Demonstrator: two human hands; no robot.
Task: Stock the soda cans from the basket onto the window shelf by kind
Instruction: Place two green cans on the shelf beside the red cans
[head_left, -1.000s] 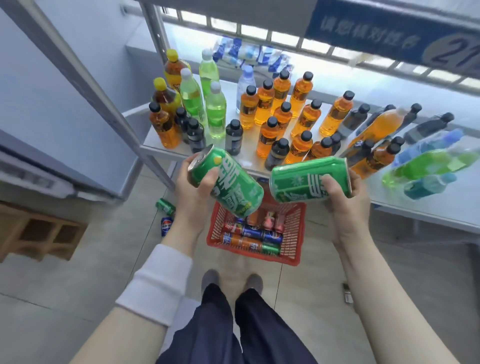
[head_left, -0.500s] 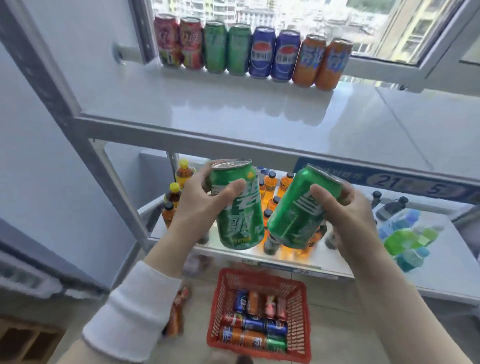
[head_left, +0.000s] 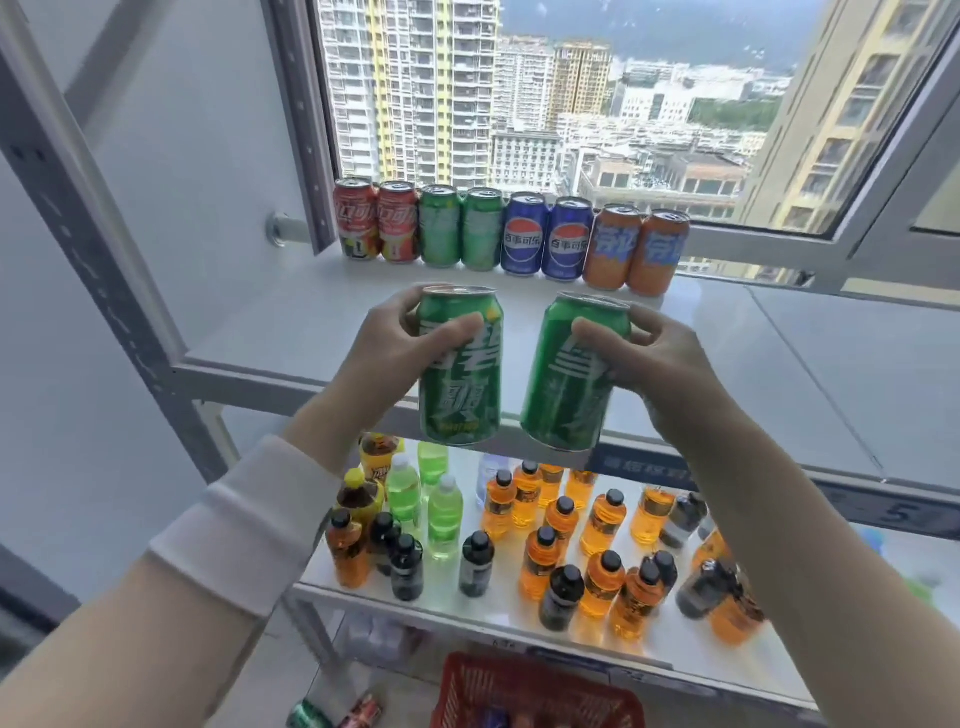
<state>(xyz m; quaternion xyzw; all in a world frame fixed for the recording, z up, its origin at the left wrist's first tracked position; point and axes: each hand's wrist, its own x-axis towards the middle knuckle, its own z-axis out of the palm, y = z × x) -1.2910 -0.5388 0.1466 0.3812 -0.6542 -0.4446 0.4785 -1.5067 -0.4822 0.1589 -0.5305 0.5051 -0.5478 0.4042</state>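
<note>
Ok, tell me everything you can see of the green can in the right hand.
The green can looks like glossy metal, with pale lettering down its side and a silver rim on top. It tilts, top leaning right. The right hand grips its upper part, thumb across the front, fingers behind. It is held in the air in front of the window shelf, just apart from the other green can.
</note>
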